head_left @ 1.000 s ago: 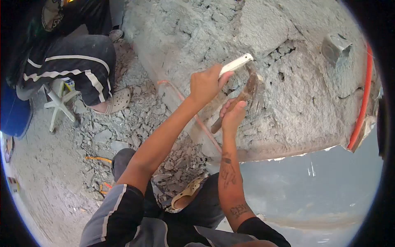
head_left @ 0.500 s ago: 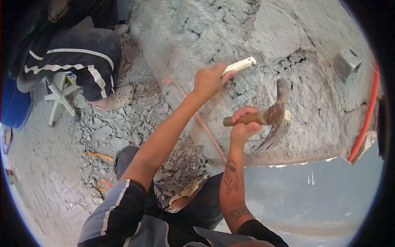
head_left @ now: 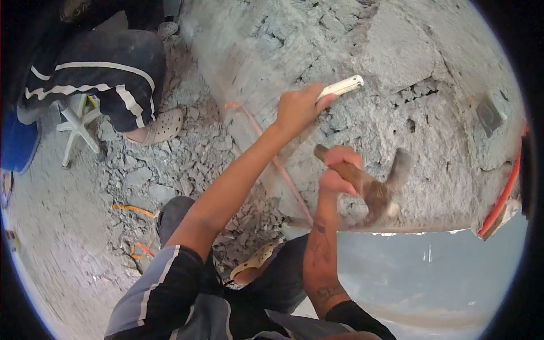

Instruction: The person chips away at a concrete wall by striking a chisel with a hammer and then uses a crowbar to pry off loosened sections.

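My left hand [head_left: 298, 110] is closed around a chisel-like white bar [head_left: 343, 86], whose exposed end points up and to the right over the broken concrete. The bar's other end is hidden by the hand. In my right hand [head_left: 340, 170] is a hammer [head_left: 371, 190], gripped by its wooden handle. Its rusty metal head is smeared by motion, right of the hand and apart from the bar. Beneath both hands lies a rough, cracked grey concrete surface [head_left: 419, 124].
Grey rubble [head_left: 187, 164] covers the floor between my legs and another person's clog [head_left: 164, 127]. That person sits at the upper left near a white stool base [head_left: 79, 127] and blue bucket [head_left: 17, 141]. A pink pipe [head_left: 286, 175], orange pipe [head_left: 504, 195] and grey box [head_left: 492, 113] are fixed in the concrete.
The hammer has turned in my right hand, its handle end rising and its head dropping lower. My left hand with the white bar has shifted slightly right in view.
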A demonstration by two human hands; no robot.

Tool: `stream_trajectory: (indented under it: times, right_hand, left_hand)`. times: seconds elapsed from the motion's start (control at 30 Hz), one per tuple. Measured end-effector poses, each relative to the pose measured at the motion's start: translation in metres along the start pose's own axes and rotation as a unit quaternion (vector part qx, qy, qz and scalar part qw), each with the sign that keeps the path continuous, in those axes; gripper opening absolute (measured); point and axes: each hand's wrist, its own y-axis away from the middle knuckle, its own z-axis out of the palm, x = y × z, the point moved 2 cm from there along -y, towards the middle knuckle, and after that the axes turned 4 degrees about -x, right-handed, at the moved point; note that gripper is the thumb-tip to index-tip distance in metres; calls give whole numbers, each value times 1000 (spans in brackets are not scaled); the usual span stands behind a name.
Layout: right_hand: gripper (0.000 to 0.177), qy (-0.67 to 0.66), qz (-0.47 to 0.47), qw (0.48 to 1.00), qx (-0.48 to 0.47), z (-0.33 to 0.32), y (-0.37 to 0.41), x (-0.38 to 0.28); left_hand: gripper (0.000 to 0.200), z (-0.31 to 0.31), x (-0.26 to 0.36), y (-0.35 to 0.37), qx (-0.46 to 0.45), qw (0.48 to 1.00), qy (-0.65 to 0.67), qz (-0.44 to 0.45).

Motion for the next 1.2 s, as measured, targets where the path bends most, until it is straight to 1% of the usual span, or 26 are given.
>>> stream_trajectory:
  times: [0.03,0.07,0.1,0.17,0.2,0.23,0.27,0.33,0.37,0.4,0.43,0.47,0.57,0.6,0.63,0.7,0.73,0.83,0.87,0.9,0.93,0.97,1.07,1.13,1.17,1.2]
  right_hand:
    - [63,10,-83,996,-10,8,-2,-4]
    - [68,112,44,993,-7,10,-4,-6]
    - [73,214,169,962,-31,13,-4,-9]
    - [74,45,372,925,60,17,-14,-26]
    - [76,16,315,944,98,21,-19,-40]
    - [76,18,317,943,98,16,-14,-40]
    - [76,-22,167,984,63,10,-16,-41]
    - [74,-77,-95,992,14,11,-20,-39]
    - [74,-75,-95,993,14,13,-17,-33]
    - [72,67,93,993,8,16,-12,-21]
    - [70,203,275,940,0,20,-10,-13]
    - [68,74,391,917,38,20,-7,-8]
    - [58,-8,430,896,113,18,-14,-32]
    - [58,-8,431,895,111,16,-14,-40]
    - [60,-16,309,945,108,12,-19,-50]
    - [62,-21,181,978,98,5,-20,-48]
    - [66,-15,57,996,69,2,-16,-34]
    - [59,-2,-5,994,114,11,-11,-21]
    - [58,48,226,970,76,16,-24,-29]
    - [57,97,445,890,35,16,-25,-31]
    - [52,187,365,912,-16,14,-24,-27]
    - [52,184,366,912,-14,13,-18,-23]
    - [61,12,297,952,75,14,-8,-39]
    - [57,25,73,997,27,22,-17,-53]
    - [57,24,72,997,29,22,-15,-47]
    - [59,28,125,991,42,20,-10,-34]
  left_hand:
    - [35,1,0,0,10,1000,4,2]
    - [39,1,0,0,21,1000,6,6]
    - [39,1,-1,0,22,1000,5,7]
    - [40,0,-1,-2,19,1000,2,6]
    - [40,0,-1,-1,17,1000,2,5]
    - [40,-1,1,0,-6,1000,-9,-10]
    - [40,-2,1,-3,-25,999,-20,-24]
    - [41,-5,3,-4,-24,999,-16,-31]
    - [41,-5,5,-2,-28,999,-12,-35]
    - [41,-4,7,-2,-28,999,-11,-33]
    - [42,-4,8,-3,-16,998,-14,-53]
    - [43,-4,8,-3,-5,997,-15,-74]
    - [45,-9,6,-5,-35,995,-34,-81]
    - [45,-11,5,-4,-34,995,-34,-83]
    - [43,-11,4,-5,-27,996,-43,-71]
    - [41,-8,5,-4,-18,997,-47,-63]
    - [41,-5,4,-4,-11,997,-57,-58]
    - [41,0,4,0,-1,996,-72,-43]
    - [42,0,4,1,6,996,-75,-36]
    - [42,1,4,2,1,997,-75,-34]
    - [43,0,4,1,0,995,-90,-34]
    - [44,-3,2,-2,3,994,-106,-33]
    - [44,-10,3,-2,-1,992,-119,-36]
    - [43,-16,4,-4,22,994,-99,-44]
    - [43,-19,4,-3,36,995,-80,-52]
    - [43,-20,5,-2,34,995,-80,-51]
